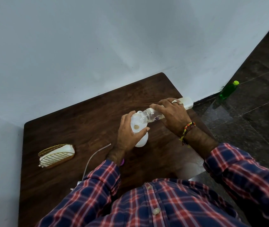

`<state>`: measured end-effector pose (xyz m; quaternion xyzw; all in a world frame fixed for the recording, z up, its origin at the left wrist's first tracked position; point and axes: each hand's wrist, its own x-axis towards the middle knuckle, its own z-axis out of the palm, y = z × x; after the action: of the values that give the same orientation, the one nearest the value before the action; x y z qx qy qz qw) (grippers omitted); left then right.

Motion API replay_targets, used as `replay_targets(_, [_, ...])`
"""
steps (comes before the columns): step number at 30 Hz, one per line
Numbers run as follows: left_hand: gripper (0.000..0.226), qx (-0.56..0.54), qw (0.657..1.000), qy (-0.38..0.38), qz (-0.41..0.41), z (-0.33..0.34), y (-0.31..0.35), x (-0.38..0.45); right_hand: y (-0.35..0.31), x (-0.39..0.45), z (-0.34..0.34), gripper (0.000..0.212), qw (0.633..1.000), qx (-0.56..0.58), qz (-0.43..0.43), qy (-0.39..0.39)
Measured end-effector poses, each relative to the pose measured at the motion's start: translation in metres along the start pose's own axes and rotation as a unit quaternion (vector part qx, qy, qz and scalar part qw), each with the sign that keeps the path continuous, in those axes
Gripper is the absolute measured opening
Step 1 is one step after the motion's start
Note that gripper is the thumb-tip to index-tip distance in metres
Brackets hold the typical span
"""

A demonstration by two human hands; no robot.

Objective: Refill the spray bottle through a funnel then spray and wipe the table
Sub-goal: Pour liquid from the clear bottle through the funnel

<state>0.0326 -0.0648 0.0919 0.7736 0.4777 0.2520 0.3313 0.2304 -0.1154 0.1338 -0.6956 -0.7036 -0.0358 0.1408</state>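
Note:
My right hand (171, 114) grips a clear refill bottle (148, 116) that lies nearly level, its open threaded mouth over a white funnel (137, 122). My left hand (128, 133) wraps around the funnel, which sits on the white spray bottle (141, 141) standing on the dark wooden table (84, 122). A thin clear dip tube (94, 155) curves across the table to the left of my left wrist. Its spray head is mostly hidden by my left sleeve.
A gold wire holder with white napkins (56, 155) lies near the table's left edge. A green bottle with a lime cap (227, 90) stands on the dark floor by the wall at right. The table sits against a pale wall.

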Motion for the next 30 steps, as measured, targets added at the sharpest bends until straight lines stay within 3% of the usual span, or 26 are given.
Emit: replay_targets(30, [0.085,-0.013,1.0,0.002,0.004,-0.0006,0.0003,-0.0004,0.0006,0.0002,-0.0001,0.062,1.0,-0.011,-0.004,0.015])
